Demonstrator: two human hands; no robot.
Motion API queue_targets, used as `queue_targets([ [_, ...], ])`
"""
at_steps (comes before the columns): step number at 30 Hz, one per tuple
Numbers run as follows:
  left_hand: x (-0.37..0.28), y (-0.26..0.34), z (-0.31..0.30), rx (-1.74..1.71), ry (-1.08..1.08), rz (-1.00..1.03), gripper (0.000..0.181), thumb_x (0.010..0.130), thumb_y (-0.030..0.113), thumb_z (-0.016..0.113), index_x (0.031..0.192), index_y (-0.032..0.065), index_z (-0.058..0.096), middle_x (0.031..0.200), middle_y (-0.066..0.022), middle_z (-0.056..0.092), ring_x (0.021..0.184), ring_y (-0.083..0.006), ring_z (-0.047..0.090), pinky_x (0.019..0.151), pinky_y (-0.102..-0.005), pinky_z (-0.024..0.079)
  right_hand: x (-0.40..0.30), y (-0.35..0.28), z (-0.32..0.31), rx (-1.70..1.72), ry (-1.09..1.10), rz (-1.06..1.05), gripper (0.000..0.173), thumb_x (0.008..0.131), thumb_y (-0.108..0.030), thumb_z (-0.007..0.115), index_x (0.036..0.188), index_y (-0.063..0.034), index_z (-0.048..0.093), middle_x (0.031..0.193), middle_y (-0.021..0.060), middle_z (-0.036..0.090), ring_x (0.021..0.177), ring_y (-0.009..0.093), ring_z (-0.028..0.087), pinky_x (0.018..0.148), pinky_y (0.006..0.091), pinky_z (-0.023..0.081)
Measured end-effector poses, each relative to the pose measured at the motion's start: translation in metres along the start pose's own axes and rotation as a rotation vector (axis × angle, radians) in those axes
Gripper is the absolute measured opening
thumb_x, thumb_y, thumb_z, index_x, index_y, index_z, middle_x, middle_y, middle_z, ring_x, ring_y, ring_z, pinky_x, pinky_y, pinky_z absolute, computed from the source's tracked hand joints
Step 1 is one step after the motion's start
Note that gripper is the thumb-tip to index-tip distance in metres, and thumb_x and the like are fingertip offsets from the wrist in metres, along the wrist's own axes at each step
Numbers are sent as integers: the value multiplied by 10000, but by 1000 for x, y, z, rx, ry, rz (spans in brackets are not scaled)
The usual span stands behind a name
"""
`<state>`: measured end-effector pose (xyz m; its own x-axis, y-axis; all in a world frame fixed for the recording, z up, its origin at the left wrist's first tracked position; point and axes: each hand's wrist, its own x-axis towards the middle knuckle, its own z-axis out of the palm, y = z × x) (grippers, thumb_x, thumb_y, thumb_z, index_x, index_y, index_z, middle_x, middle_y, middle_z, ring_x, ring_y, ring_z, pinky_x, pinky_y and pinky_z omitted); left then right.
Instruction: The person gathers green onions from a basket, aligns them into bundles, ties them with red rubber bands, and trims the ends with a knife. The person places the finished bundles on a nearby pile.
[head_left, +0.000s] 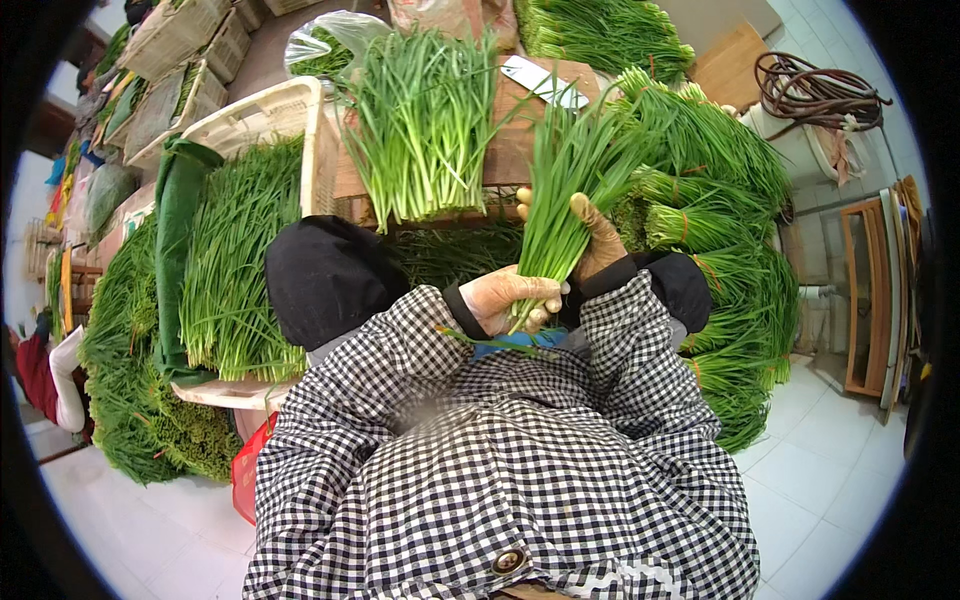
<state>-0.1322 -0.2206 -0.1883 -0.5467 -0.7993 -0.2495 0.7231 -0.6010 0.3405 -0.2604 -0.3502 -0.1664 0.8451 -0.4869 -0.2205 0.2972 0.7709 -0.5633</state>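
Observation:
In the head view, I hold a bunch of garlic chives (566, 202) upright in front of me, slightly fanned at the top. My left hand (510, 296), in a thin pale glove, grips the lower stems. My right hand (601, 234), in a stained glove, cups the bunch from behind; its thumb shows on the right and its fingertips on the left. Just beyond, a larger pile of loose chives (427, 127) lies on a wooden board (517, 150). A flat white metal piece (545, 81) rests on the board near the leaf tips.
Tied chive bunches (712, 217) are stacked at my right. On the left stands a cream plastic crate (319, 142) of loose chives with a green cloth (180, 247). A coiled hose (817, 90) sits at far right. A red bag (251, 469) hangs by my left side.

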Motion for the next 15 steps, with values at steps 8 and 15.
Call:
queue_targets([
  [8, -30, 5, 26, -39, -156, 47, 300, 945, 170, 581, 1185, 9, 502, 869, -60, 628, 669, -125, 600, 573, -245, 510, 32, -14, 23, 148, -368, 29, 822, 807, -213, 753, 1441, 6, 279, 1172, 89, 622, 905, 210, 650, 840, 381, 569],
  [15, -95, 77, 46, 621, 394, 532, 595, 886, 353, 634, 1341, 28, 429, 1257, -130, 526, 1157, -247, 517, 1002, -379, 408, 80, -70, 106, -196, -339, -28, 449, 829, -226, 714, 1182, 15, 574, 837, 49, 658, 704, 158, 646, 650, 278, 575],
])
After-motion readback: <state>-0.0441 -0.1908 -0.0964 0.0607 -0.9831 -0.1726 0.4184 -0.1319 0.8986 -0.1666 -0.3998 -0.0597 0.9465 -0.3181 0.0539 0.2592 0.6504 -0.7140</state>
